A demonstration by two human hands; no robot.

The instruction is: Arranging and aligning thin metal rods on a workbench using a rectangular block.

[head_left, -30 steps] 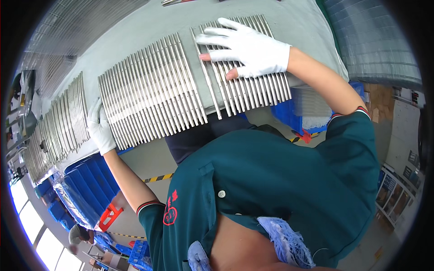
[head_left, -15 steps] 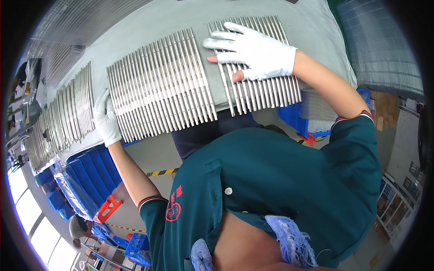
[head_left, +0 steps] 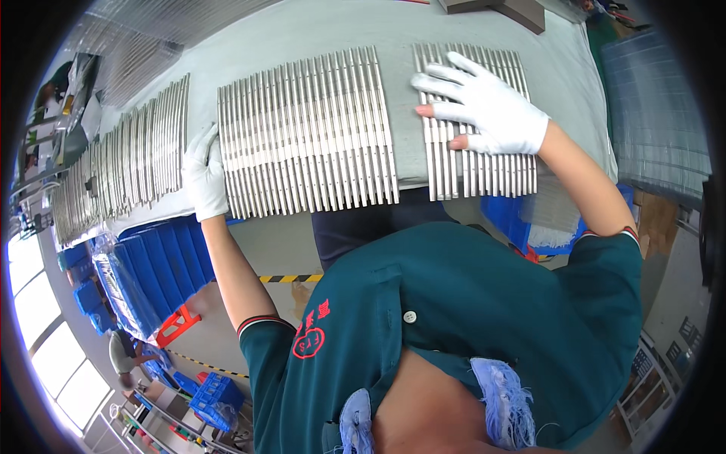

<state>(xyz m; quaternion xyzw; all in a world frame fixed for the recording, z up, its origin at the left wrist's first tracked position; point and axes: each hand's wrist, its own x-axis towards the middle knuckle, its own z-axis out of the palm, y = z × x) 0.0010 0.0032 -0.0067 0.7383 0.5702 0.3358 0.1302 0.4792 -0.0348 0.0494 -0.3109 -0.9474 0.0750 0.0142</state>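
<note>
Slim silver metal rods lie side by side in rows on a pale table. My right hand, in a white glove with bare thumb and one bare fingertip, rests with fingers spread over the right-hand row of rods. Its thumb and fingertips reach the left rods of that row. At the left end of the middle row of rods, my left hand, also white-gloved, lies against the outermost rod with its fingers extended. A gap of bare table separates the two rows. A third row of rods lies farther left.
Blue plastic bins stand below the table's left front edge, and another blue bin is under the right. Clear ribbed plastic sheets stand beyond the right edge. Dark grey blocks lie at the back. A person is far off at lower left.
The view has shifted, so the table and rows sit farther right. The leftmost rods of the right-hand row, slanted and apart before, now lie straighter and closer to the others under my right hand.
</note>
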